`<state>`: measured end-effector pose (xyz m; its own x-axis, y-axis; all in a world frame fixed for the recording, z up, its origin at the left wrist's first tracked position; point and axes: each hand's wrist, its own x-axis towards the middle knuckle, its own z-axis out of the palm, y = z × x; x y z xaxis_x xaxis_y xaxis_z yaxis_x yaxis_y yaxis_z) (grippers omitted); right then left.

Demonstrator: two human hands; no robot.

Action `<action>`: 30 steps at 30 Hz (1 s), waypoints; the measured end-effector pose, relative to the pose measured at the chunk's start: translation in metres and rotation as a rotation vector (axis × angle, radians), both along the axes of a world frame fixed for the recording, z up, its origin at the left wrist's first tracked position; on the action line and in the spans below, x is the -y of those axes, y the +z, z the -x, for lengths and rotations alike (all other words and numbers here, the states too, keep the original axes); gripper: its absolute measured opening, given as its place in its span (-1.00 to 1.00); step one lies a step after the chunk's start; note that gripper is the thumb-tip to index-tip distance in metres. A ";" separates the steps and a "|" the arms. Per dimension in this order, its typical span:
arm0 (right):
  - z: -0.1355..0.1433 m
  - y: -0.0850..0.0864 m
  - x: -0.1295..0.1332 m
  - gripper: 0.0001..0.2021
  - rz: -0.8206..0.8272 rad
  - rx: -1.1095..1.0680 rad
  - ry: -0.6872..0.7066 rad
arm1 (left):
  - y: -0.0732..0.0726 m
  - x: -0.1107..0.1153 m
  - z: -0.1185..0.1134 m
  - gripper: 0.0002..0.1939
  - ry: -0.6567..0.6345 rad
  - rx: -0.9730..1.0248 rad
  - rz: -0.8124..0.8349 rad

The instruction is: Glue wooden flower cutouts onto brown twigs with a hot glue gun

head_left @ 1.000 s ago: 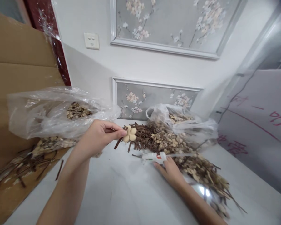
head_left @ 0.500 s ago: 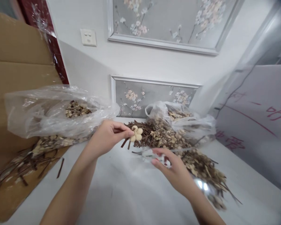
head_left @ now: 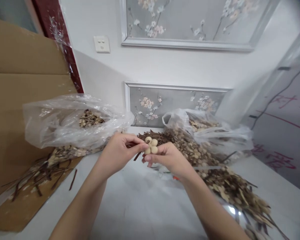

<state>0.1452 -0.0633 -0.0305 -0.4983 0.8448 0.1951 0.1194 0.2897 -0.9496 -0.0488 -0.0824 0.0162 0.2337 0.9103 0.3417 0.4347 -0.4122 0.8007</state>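
A cream flower piece (head_left: 151, 145) with rounded petals is held up over the white table near the middle of the view. My left hand (head_left: 125, 150) pinches it from the left, thumb and forefinger at its petals. From the right, my right hand (head_left: 166, 156) touches the lower right petals with its fingers closed together. Dark brown sticks (head_left: 156, 136) lie in a pile just behind the flower. A small clear item with a red part (head_left: 176, 178) rests under my right wrist, mostly hidden.
Plastic bags of dried flowers stand at left (head_left: 65, 123) and right (head_left: 210, 133). Loose flower stems (head_left: 237, 186) spread along the table's right side. More stems lie on cardboard (head_left: 27, 203) at the left, beside an upright cardboard sheet (head_left: 30, 106).
My right hand has left the clear item on the table and moved up and left to the flower, its fingers now closed on the petals. The camera view has shifted slightly.
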 end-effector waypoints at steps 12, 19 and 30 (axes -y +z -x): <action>-0.038 0.007 0.000 -0.72 0.027 -0.068 -0.071 | -0.003 0.004 -0.004 -0.77 -0.013 -0.047 -0.009; -0.047 0.000 -0.019 -0.55 0.176 -0.522 -0.275 | 0.003 0.006 -0.001 -0.79 -0.150 -0.095 0.034; -0.022 0.015 0.025 -0.52 0.135 0.003 0.094 | -0.004 -0.001 -0.005 -0.80 -0.308 -0.250 0.047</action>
<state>0.1671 -0.0882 -0.0157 -0.5769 0.8128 0.0808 0.1011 0.1692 -0.9804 -0.0433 -0.0818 0.0119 0.5688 0.7980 0.1994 0.4802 -0.5190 0.7071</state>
